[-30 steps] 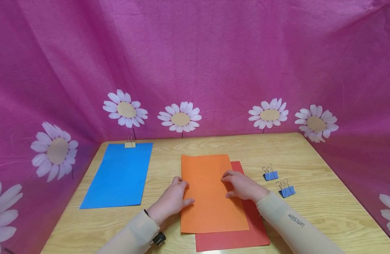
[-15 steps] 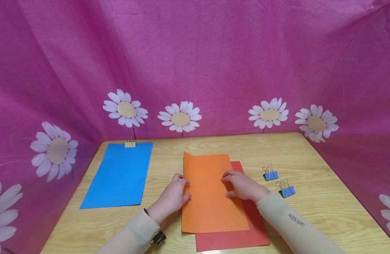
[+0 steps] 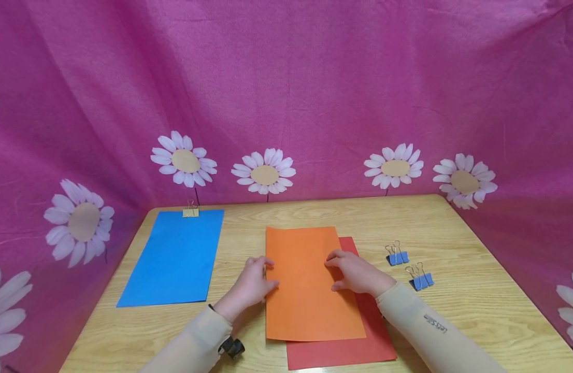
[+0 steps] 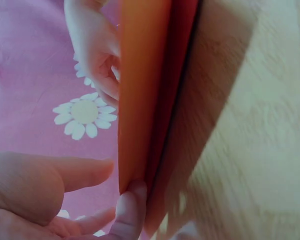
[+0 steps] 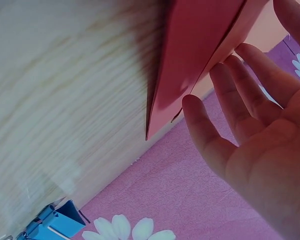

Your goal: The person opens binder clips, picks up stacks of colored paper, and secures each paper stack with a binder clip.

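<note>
"Where is the rectangular orange paper sheet (image 3: 310, 290)?"

"It lies over a rectangular red paper sheet (image 3: 347, 353), which shows past the orange sheet's right side and near edge. The wood-grained tabletop (image 3: 468, 290) is under both."

"And the person's bare left hand (image 3: 249, 285)?"

"At the orange sheet's left edge. Its fingers are loose, not clenched; in the left wrist view the thumb stands straight and apart from the paper, while one fingertip touches the edge."

"The bare right hand (image 3: 361, 273)?"

"At the orange sheet's right edge, fingers spread and gently bent, tips against the paper, grasping nothing."

"What else surrounds the orange sheet?"

"Well to its left, a rectangular blue paper sheet (image 3: 174, 259) with a pale yellow binder clip (image 3: 190, 213) on its far edge. To its right, one blue binder clip with wire handles (image 3: 398, 258) and, slightly nearer the person, a matching blue clip (image 3: 423, 281). Beyond it hangs a magenta cloth printed with white daisies (image 3: 286, 93)."
</note>
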Action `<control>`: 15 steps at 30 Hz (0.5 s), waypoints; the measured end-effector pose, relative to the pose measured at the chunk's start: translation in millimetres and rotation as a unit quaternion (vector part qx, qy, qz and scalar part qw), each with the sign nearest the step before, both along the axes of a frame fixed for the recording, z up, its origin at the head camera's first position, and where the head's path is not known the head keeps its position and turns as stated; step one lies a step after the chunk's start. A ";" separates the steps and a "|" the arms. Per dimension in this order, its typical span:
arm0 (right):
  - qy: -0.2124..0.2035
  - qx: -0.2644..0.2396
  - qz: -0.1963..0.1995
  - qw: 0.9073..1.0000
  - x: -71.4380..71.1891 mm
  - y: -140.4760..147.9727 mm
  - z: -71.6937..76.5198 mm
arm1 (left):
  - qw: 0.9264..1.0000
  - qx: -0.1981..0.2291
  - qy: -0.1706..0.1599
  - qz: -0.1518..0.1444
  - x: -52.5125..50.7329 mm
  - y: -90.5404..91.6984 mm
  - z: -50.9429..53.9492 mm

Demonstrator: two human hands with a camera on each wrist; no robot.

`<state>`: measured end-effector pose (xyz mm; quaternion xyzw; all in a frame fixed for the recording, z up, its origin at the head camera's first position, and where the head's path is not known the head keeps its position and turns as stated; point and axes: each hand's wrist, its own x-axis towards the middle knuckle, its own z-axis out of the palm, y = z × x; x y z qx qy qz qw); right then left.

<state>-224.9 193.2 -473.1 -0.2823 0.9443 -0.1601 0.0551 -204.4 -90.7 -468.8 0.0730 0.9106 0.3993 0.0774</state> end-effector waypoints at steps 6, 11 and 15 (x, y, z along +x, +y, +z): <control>-0.002 0.002 -0.003 1.000 1.1 -0.1 0.8 | 1.000 0.013 -0.022 0.002 -4.0 -2.8 -2.7; -0.003 0.003 -0.006 1.000 1.4 -0.4 0.7 | 0.999 0.016 -0.041 -0.001 -4.9 -3.6 -4.3; -0.004 0.003 -0.007 1.000 1.1 -0.6 0.7 | 0.999 0.016 -0.045 -0.001 -4.5 -3.6 -5.9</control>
